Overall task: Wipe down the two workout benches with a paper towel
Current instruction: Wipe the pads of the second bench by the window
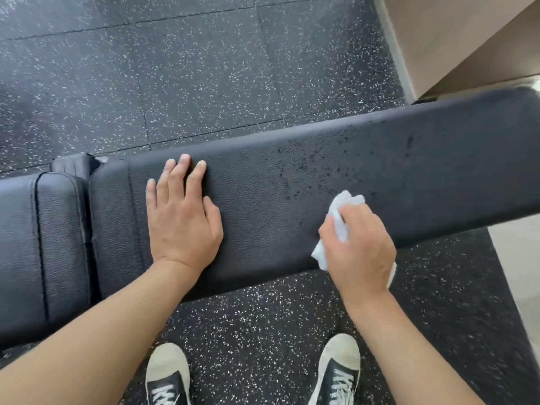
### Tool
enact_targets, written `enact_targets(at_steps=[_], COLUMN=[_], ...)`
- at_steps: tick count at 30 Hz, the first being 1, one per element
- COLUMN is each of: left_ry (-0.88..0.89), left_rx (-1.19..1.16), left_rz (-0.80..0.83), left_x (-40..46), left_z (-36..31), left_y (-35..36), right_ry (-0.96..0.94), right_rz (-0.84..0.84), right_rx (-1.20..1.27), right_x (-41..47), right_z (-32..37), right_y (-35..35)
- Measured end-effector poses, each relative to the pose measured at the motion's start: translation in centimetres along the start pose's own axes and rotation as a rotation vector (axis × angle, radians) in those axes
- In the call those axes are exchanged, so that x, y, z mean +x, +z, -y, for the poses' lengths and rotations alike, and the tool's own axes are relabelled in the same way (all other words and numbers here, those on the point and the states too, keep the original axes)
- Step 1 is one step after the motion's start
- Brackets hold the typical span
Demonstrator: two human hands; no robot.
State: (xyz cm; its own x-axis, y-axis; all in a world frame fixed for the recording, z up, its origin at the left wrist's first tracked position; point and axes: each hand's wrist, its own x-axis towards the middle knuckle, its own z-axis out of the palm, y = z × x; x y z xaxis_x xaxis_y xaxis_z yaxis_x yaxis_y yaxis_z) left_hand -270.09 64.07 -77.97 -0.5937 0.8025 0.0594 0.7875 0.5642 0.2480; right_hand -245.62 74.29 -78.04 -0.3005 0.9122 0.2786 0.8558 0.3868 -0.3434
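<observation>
A long black padded workout bench (394, 159) runs across the view from left to upper right, its back pad speckled with dark wet droplets toward the right. My left hand (182, 220) lies flat on the pad with fingers straight. My right hand (358, 247) grips a crumpled white paper towel (340, 217) and holds it against the near edge of the pad, right of the middle. The bench's shorter seat pad (38, 244) sits at the left, separated by a narrow gap.
Black rubber floor tiles (181, 71) with white flecks lie beyond and below the bench. A beige wall and baseboard (455, 39) stand at the upper right. My two sneakers (336, 375) stand on the floor close to the bench.
</observation>
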Motion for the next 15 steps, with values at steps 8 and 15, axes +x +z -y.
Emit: enact_targets(at_steps=[8, 15], left_ry=[-0.010, 0.017], left_rx=[-0.025, 0.004], left_rz=[-0.034, -0.019], left_x=[0.4, 0.3], left_z=[-0.4, -0.2], left_y=[0.3, 0.3], right_ry=[-0.247, -0.256], right_rz=[0.108, 0.030], right_rx=[0.194, 0.085], right_x=[-3.9, -1.4], right_z=[12.2, -0.1], right_y=[4.0, 0.6])
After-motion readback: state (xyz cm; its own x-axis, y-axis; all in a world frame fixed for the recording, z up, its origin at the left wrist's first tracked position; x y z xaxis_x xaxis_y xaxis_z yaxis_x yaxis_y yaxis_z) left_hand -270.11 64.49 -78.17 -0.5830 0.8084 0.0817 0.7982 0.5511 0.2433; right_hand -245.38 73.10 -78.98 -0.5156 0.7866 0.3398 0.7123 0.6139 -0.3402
